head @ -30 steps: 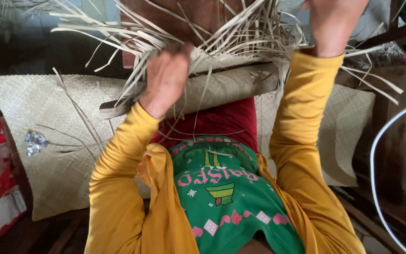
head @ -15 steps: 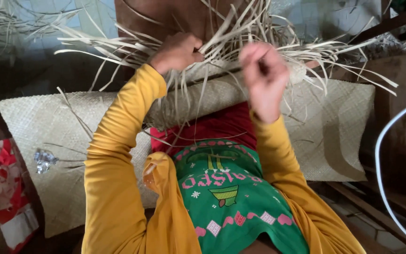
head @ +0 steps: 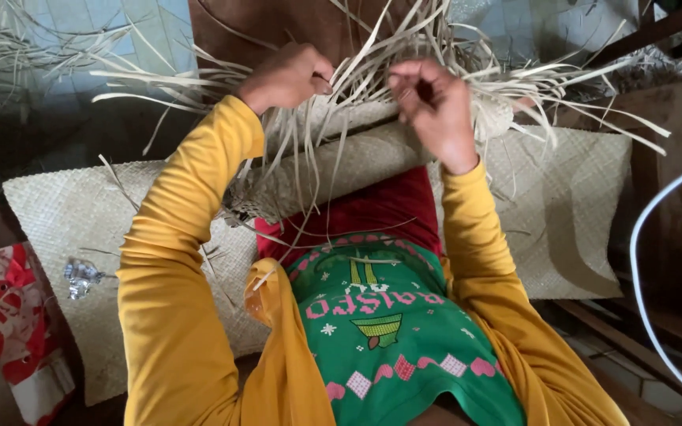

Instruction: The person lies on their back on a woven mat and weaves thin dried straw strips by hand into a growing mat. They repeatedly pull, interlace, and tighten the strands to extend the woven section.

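Compared with the frame half a second earlier, we had drawn our two hands closer together at the top of the view, and the left hand [head: 287,76] had shifted toward the centre. The right hand [head: 433,108] had opened from a loose fist into a pinch, its fingertips turned toward the left hand.

The left grip was clenched around a bunch of loose pale dried leaf strips [head: 372,63]. The right grip was pinched on a few strands of the same bunch; the exact strands under the fingertips could not be resolved.

The strips were flat, narrow and straw-coloured. They fanned out left and right from the unfinished edge of a pale woven leaf mat [head: 570,205], which was partly rolled across our lap, over the dark red cloth [head: 372,213]. The woven part showed a fine, even plaited pattern and lay spread to both sides beneath our yellow sleeves [head: 175,260].

A small crumpled silver foil scrap [head: 80,276] lay on the mat's left part, and a red-and-white patterned bag [head: 9,331] lay just beside that edge.
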